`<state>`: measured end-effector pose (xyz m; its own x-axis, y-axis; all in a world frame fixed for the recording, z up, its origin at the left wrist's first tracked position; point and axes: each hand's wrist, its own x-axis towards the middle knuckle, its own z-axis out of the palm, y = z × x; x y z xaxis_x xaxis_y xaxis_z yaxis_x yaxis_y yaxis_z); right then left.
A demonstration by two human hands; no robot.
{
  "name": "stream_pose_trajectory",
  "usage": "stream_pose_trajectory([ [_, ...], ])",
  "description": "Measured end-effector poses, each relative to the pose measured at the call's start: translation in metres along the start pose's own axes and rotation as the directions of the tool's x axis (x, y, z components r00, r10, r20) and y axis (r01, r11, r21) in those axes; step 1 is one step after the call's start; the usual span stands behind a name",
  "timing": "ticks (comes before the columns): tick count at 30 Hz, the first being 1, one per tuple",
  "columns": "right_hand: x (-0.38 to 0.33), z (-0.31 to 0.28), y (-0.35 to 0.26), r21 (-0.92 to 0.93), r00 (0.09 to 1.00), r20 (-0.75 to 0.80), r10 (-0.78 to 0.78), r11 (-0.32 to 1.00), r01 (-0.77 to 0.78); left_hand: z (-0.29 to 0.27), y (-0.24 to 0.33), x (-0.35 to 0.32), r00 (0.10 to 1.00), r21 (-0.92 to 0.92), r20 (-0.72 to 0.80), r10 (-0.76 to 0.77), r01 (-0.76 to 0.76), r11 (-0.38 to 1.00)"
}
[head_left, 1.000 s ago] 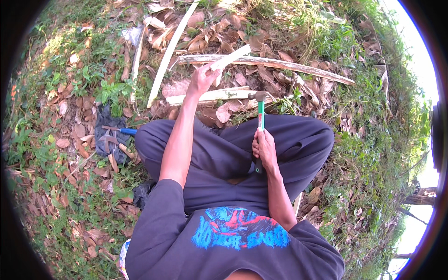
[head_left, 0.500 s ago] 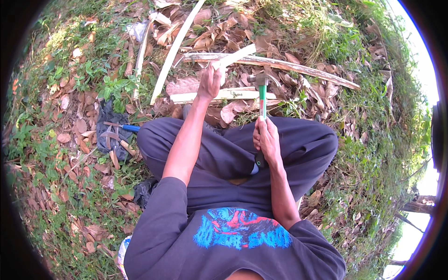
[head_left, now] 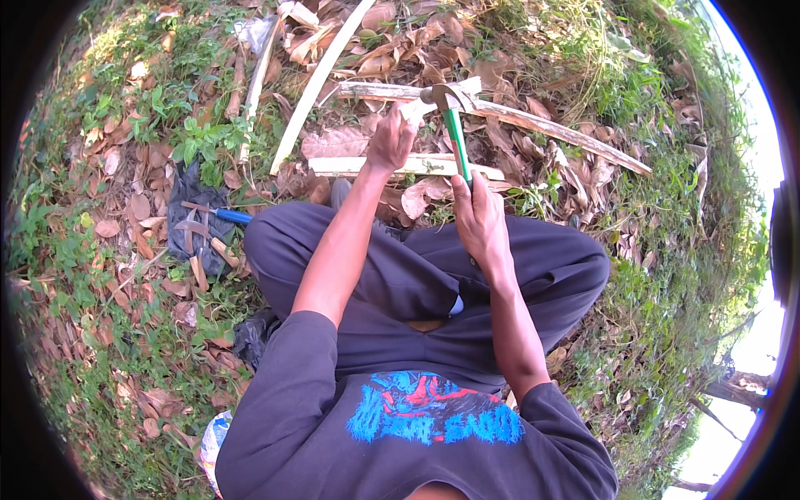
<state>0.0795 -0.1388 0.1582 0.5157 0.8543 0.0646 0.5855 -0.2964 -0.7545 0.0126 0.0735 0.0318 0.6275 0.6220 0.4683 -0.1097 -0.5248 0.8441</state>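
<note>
My left hand (head_left: 392,143) is closed around a short pale wooden strip (head_left: 472,86), whose far end points up and to the right. A claw hammer (head_left: 457,137) with a green handle is gripped in my right hand (head_left: 482,218). Its metal head lies over the strip, just right of my left fingers; whether it touches the wood I cannot tell. Beneath them a long rough-edged stick (head_left: 567,137) runs across the leaves. Nearer my legs lies a pale squared length of wood (head_left: 433,164).
A long pale strip (head_left: 321,79) slants across the ground at the upper left, beside a crumpled clear plastic bag (head_left: 252,35). Left of my knee, a black plastic sheet (head_left: 185,182) bears wooden-handled bladed tools (head_left: 198,242) and a blue-handled tool (head_left: 233,216). Dry leaves and grass surround me.
The hammer has risen and moved left, from beside the strip to over it, its handle now tilted. My left hand and the strip have shifted slightly right.
</note>
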Motion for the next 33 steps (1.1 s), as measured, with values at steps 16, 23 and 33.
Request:
stream_pose_trajectory([
  [16,0.021,-0.038,-0.054,-0.013,0.924,0.185,0.336,0.941,-0.339,0.003,-0.007,-0.002,0.999,0.019,-0.017,-0.033,0.033,0.999],
  [23,0.019,-0.021,-0.02,-0.158,0.995,0.032,0.097,0.983,-0.091,0.001,0.0,0.007,0.997,0.011,-0.066,0.035,-0.034,0.999],
  [33,0.029,-0.05,-0.065,-0.051,0.946,0.093,0.309,0.951,-0.306,0.005,-0.007,0.012,0.985,0.095,-0.09,0.146,-0.138,0.986],
])
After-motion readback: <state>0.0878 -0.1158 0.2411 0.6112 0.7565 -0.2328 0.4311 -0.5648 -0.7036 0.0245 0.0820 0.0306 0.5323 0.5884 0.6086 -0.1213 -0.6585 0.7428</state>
